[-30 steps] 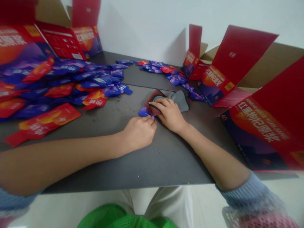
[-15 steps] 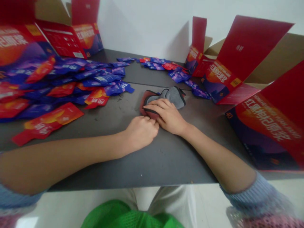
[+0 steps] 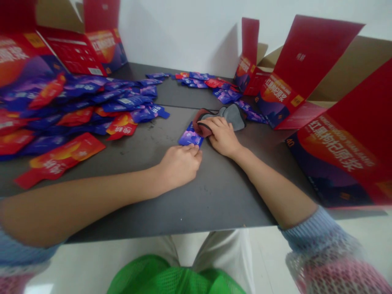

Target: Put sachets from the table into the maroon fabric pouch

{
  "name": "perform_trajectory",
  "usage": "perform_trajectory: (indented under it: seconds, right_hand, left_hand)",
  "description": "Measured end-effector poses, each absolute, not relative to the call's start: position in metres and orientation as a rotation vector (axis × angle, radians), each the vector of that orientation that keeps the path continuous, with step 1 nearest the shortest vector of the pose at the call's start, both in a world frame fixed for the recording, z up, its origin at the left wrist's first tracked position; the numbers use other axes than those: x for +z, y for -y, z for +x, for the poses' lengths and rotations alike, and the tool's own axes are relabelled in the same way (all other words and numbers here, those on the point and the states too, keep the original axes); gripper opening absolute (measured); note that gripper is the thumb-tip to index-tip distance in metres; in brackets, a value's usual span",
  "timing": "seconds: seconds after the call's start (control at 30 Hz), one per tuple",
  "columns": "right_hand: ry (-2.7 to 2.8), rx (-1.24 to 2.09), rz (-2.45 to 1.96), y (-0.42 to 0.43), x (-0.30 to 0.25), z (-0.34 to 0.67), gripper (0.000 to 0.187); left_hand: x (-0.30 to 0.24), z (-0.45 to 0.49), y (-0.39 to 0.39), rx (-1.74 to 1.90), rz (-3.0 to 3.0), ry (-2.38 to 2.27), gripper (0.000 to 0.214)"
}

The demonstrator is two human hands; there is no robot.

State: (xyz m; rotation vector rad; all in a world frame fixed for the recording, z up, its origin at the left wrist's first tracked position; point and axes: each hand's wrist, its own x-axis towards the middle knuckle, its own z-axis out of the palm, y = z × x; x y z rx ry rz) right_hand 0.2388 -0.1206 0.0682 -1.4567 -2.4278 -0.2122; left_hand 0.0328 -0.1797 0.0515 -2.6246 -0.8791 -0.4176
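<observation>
A purple and blue sachet [image 3: 190, 136] lies on the grey table in front of me. My left hand [image 3: 181, 164] is closed at its near end, the fingers pinching that edge. My right hand [image 3: 223, 136] is curled over a folded cloth [image 3: 234, 117], grey on one side and reddish brown on the other, with dark edging. The cloth's brown part overlaps the sachet's right side. My right fingertips rest on this brown part, and the thumb is mostly hidden.
To the left lies a heap of blue and red sachets [image 3: 101, 96], a single red one [image 3: 65, 157] nearest me. More sachets [image 3: 225, 94] trail along the back right. Open red cartons [image 3: 281, 90] stand at the right, others [image 3: 105, 47] at the back left. The table's front edge [image 3: 180, 233] is close.
My right hand and the cloth have shifted slightly right and away from my left hand. The purple sachet, earlier covered, now shows between the hands. The whole view has shifted a little.
</observation>
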Motion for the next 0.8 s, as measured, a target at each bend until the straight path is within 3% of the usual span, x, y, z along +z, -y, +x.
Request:
perform_trajectory:
  seconds: [0.4,0.8]
  right_hand:
    - [2.384,-0.243,-1.554,0.130,0.070,0.231,0.054]
    - [2.494,0.039,-0.919,0.150,0.070,0.215,0.048]
  left_hand:
    - [0.057,0.035,0.169,-0.410,-2.649,0.967,0.026]
    - [0.049,0.031,0.170,-0.643,-2.580,0.809,0.021]
